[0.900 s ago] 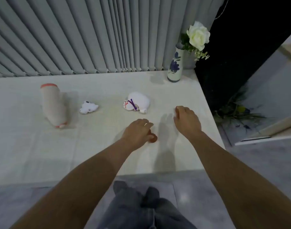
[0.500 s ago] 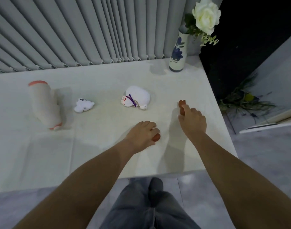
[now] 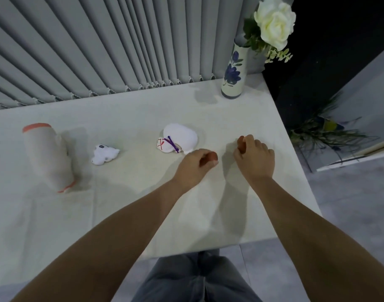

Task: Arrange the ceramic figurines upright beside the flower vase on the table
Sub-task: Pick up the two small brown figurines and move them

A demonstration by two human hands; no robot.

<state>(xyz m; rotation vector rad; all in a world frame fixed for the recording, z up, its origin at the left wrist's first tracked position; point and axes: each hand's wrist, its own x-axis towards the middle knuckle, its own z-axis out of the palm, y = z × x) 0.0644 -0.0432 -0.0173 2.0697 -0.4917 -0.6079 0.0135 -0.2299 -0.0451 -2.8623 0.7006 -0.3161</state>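
A flower vase (image 3: pixel 233 73) with blue flowers painted on it and a white rose (image 3: pixel 273 20) stands at the table's far right corner. My left hand (image 3: pixel 193 166) is closed on a small brown figurine (image 3: pixel 212 156) near the table's middle right. My right hand (image 3: pixel 255 156) grips another small brown figurine (image 3: pixel 241 142) just to the right of it. A round white figurine (image 3: pixel 180 139) with purple and red marks lies on its side behind my left hand. Left of that lies a small white figurine (image 3: pixel 105 153). A tall beige figurine (image 3: pixel 47 155) with an orange rim lies at the left.
The white table (image 3: pixel 143 203) ends close at the right (image 3: pixel 295 171) and near (image 3: pixel 186 249) edges. Grey vertical blinds (image 3: pixel 99 44) hang behind it. Green foliage (image 3: pixel 323 131) and a flat board (image 3: pixel 356 155) lie on the floor to the right. My knees (image 3: pixel 197 277) are below the table edge.
Both hands moved forward and up the table toward the vase with their brown figurines. The camera tilted, so the vase appears closer. The three lying figurines stayed put.
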